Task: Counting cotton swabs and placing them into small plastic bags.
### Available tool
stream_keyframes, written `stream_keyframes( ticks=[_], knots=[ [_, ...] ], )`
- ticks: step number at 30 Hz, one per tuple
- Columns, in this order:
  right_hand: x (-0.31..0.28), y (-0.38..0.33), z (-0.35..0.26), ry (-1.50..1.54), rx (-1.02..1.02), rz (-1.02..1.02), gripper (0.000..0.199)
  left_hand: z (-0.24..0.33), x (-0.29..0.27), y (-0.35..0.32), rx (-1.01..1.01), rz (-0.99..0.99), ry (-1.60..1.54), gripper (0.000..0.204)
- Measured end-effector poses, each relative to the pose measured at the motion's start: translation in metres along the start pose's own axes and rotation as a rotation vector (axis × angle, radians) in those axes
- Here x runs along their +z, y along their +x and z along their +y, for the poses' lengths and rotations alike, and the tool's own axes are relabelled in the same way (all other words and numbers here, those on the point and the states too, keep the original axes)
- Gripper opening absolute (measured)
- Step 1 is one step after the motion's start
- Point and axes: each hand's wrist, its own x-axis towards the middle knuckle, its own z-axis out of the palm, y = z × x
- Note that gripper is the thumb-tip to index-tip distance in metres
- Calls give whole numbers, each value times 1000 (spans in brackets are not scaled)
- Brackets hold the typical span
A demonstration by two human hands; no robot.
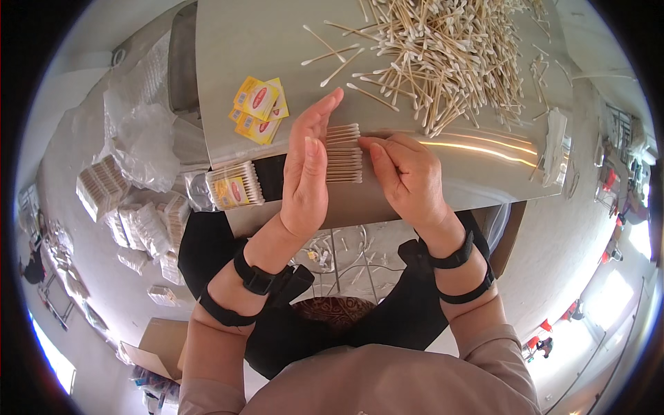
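A level row of cotton swabs (344, 153) lies on the metal table between my two hands. My left hand (306, 166) stands on its edge, fingers stretched out and held straight, with the palm side against the left ends of the row. My right hand (408, 173) is at the opposite end. Its index finger reaches to the swab tips near the top of the row, the thumb lies a little apart from it, and the other fingers are mostly hidden. Left of my left hand, a clear pack of swabs (235, 187) with a yellow label rests by a black strip (270, 178).
A large heap of loose swabs (456, 62) covers the table's far right. Yellow cards (259, 107) lie at the far left. Bundled swab packs (142, 225) and clear plastic (142, 138) are on the floor left, an open carton (158, 349) nearer me.
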Motion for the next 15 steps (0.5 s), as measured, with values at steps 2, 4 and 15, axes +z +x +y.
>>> stream_keyframes(
  ticks=[2, 4, 15],
  knots=[
    [0, 0, 0, -16, 4, -1, 15, 1, 0, 0, -12, 8, 0, 56],
    [1, 1, -2, -10, 15, 4, 15, 2, 0, 0, -13, 10, 2, 56],
    [4, 2, -1, -44, 28, 12, 14, 1, 1, -1, -15, 18, -3, 58]
  ],
)
